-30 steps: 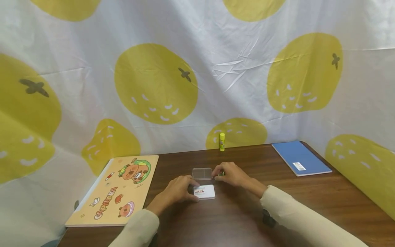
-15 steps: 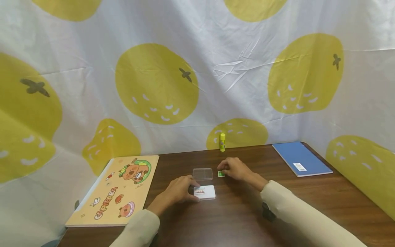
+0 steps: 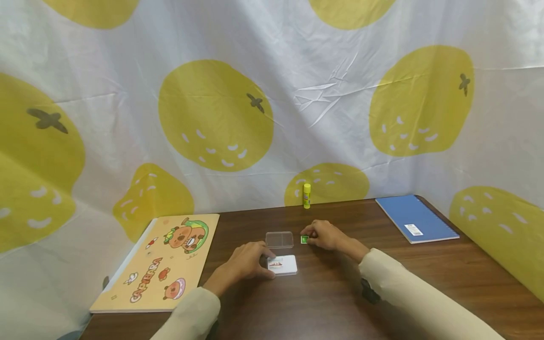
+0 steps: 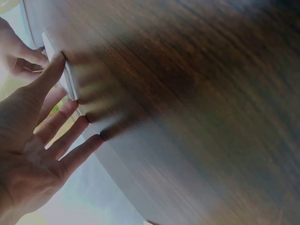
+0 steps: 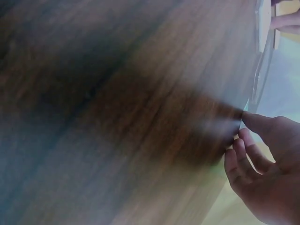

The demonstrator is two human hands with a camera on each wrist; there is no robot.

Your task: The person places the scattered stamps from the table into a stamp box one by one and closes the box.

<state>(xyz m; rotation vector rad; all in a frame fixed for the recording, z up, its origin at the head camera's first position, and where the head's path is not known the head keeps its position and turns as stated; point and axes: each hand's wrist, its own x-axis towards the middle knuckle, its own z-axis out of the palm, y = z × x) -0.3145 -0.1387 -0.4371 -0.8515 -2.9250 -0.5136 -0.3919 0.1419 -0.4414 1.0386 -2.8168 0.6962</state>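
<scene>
In the head view, a clear shallow box with white cards (image 3: 286,266) lies on the dark wooden table, a small coloured picture on its top card. My left hand (image 3: 246,260) holds its left end between thumb and fingers; in the left wrist view the thumb lies along one edge. Just behind it is the clear plastic lid (image 3: 279,240), which no hand touches. To the lid's right lies a small green square piece with a pale border (image 3: 304,240). The fingertips of my right hand (image 3: 326,234) pinch its right side, partly covering it.
A yellow glue stick (image 3: 306,196) stands upright at the table's back edge. A blue spiral notebook (image 3: 414,215) lies at the back right. On the left is a large capybara-print pad (image 3: 155,264). A fruit-print curtain (image 3: 297,118) hangs behind the table.
My right hand has shifted slightly right, away from the lid, then lowered a little at the green piece, which shows more clearly now. The left hand and the box stay in place.
</scene>
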